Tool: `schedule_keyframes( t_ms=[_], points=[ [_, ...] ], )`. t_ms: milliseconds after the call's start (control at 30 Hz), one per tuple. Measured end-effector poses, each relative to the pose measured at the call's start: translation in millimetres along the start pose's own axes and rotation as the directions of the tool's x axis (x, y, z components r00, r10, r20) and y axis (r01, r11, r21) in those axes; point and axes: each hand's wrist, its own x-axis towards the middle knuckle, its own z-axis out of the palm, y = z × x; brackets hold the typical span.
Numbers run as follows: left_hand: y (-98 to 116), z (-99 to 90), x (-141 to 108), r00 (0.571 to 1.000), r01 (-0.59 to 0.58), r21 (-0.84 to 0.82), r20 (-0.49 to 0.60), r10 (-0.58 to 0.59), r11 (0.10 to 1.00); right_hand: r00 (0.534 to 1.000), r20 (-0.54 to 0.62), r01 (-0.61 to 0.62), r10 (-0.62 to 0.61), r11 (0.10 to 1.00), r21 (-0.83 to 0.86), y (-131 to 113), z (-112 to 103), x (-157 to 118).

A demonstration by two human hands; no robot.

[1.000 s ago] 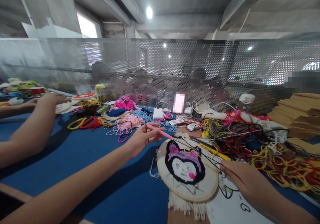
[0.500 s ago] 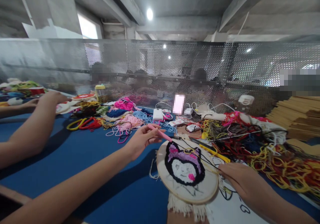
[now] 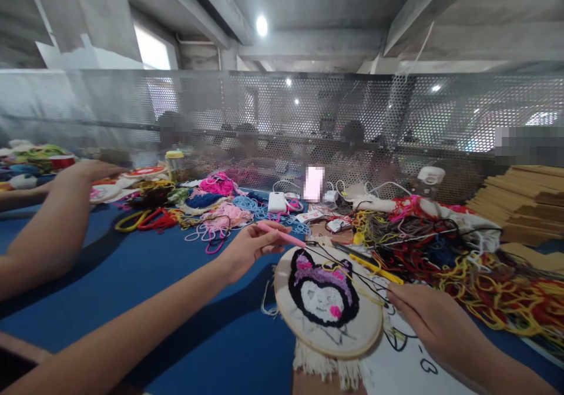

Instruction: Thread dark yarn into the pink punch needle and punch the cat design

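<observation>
My left hand (image 3: 249, 248) is closed around a pink pen-shaped punch needle (image 3: 284, 236), its tip pointing right above the top of the embroidery hoop (image 3: 285, 324). The hoop lies tilted, its cream cloth bearing a tufted character's head (image 3: 324, 292) in black, purple, white and pink. Black yarn (image 3: 359, 275) stretches from the needle's tip across the hoop to my right hand (image 3: 425, 310), whose fingers are pinched on it. Just beyond that hand lies a yellow stick-like tool (image 3: 382, 269); whether the fingers touch it I cannot tell.
Tangled yarn (image 3: 480, 289) heaps up on the right, before stacked brown cardboard (image 3: 515, 198). More yarn bundles (image 3: 215, 207) lie back left near a yellow-lidded cup (image 3: 175, 164). A drawn sheet (image 3: 396, 365) lies beside the hoop. Another person's arm (image 3: 53, 224) reaches in at left.
My right hand has shifted very slightly, and the needle sits a little flatter in my left hand. The other person's arm at left has moved a bit.
</observation>
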Motion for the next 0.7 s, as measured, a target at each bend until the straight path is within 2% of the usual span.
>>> schedule_keyframes(
  t_ms=[267, 500, 700],
  points=[
    [-2.7, -2.8, 0.1, 0.999, -0.003, 0.036, 0.033, 0.002, 0.999, 1.0, 0.002, 0.03, -0.03, 1.0, -0.002, -0.2, -0.1, 0.9],
    [-3.2, -3.7, 1.5, 1.0, 0.005, 0.056, -0.019, -0.004, 0.998, 0.999, 0.014, 0.042, -0.042, 0.999, 0.011, -1.7, -2.4, 2.7],
    [-7.6, -3.1, -0.3, 0.995, 0.015, 0.117, 0.098, -0.026, 0.993, 0.998, 0.041, 0.049, -0.049, 0.999, 0.008, -3.2, -3.5, 3.6]
  ],
)
